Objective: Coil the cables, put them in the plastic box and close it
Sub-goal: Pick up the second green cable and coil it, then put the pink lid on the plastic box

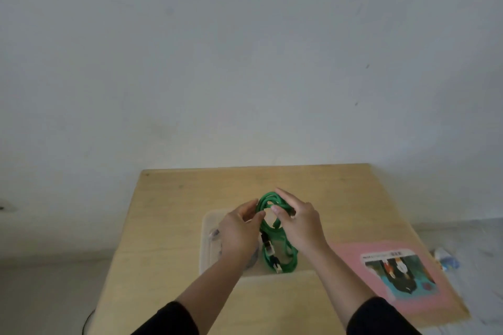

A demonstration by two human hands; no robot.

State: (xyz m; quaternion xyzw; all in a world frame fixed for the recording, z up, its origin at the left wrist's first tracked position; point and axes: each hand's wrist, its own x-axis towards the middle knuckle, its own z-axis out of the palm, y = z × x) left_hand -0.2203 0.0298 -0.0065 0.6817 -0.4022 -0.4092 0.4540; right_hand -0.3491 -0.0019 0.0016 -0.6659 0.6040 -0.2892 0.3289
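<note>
Counts for you: two hands in view, left hand (238,231) and right hand (298,221). One green cable (283,258), coiled in several loops; exact loop count not readable. At least two connector plugs (269,246) visible on it, a possible third is too blurred to confirm. One clear plastic box (208,239). One wooden table (168,226). One pink printed sheet (351,255). One small white-and-blue item (446,260) off the table's right edge, unidentifiable. Two dark sleeves (381,317).
</note>
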